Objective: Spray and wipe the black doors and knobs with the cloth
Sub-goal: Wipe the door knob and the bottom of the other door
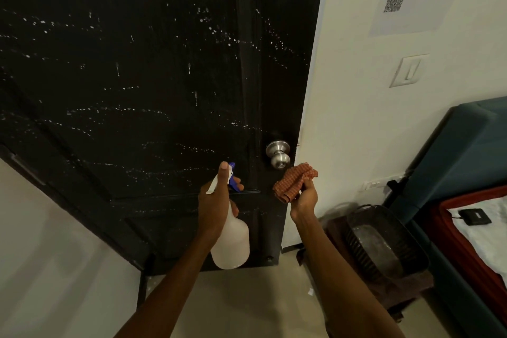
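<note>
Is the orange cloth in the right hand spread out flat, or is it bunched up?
Bunched up. The cloth sits crumpled in folds above the right hand, which grips its lower part.

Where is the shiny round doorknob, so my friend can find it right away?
Find the big black door speckled with white spray drops. Follow its right edge down, near the cream wall, to the round silver metal doorknob. It is the only shiny metal thing there, just above the orange checked cloth.

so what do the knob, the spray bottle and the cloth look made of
Knob: brushed metal, probably steel, with a silvery sheen.
Spray bottle: translucent whitish plastic, with a blue trigger.
Cloth: soft woven fabric, orange checked and crumpled.
</note>
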